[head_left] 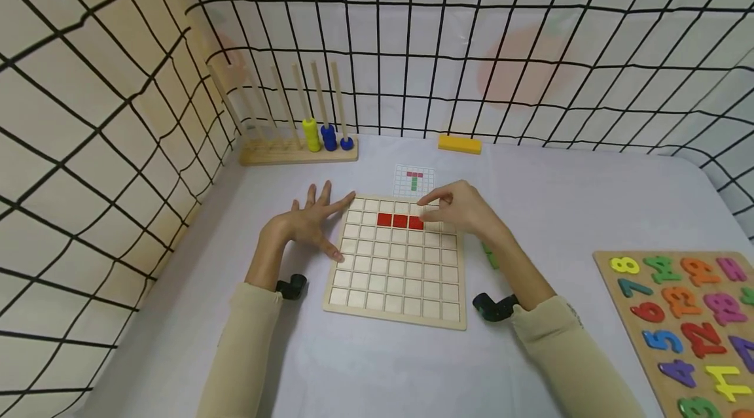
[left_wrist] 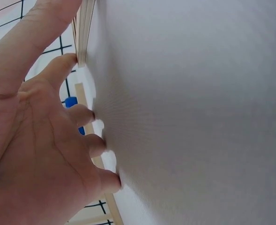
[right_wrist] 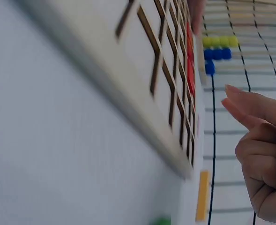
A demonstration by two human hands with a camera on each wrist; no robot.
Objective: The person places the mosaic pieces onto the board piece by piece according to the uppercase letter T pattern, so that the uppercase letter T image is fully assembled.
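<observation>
Along your grid board's (head_left: 396, 267) left edge, your left hand (head_left: 305, 224) is splayed, probably bracing it; right hand (head_left: 462, 209), index and thumb slightly apart, near red tiles (head_left: 400, 221).

Black wire mesh (head_left: 377, 3) borders the white table (head_left: 548, 202) against a pale backdrop (head_left: 393, 29).

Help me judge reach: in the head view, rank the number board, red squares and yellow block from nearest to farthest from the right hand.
1. Red squares: just left of the right hand.
2. Yellow block: beyond it.
3. Number board: far right.
</observation>
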